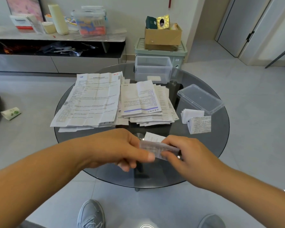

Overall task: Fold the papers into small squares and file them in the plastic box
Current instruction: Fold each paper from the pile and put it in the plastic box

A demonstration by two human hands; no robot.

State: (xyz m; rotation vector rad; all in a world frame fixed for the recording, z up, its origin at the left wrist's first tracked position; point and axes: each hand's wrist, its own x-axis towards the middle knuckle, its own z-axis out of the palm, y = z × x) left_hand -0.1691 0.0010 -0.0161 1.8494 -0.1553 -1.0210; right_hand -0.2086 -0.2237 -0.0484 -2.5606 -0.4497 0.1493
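Over the near edge of the round glass table (220,145), both hands hold a small folded paper (156,146). My left hand (122,148) pinches its left end and my right hand (187,153) pinches its right end. Unfolded leaflets lie in two heaps: a large creased sheet (89,101) on the left and a smaller stack (146,104) in the middle. Two folded paper squares (197,120) sit at the right. A clear plastic box (153,68) stands at the far side with something pale at its bottom. Its clear lid (201,99) lies at the right.
Behind the table stand a green storage bin (181,51) topped by a cardboard box (163,35), and a low cabinet (56,38) with clutter. A tissue pack (11,113) lies on the floor at left. My shoes (90,214) are beneath the table edge.
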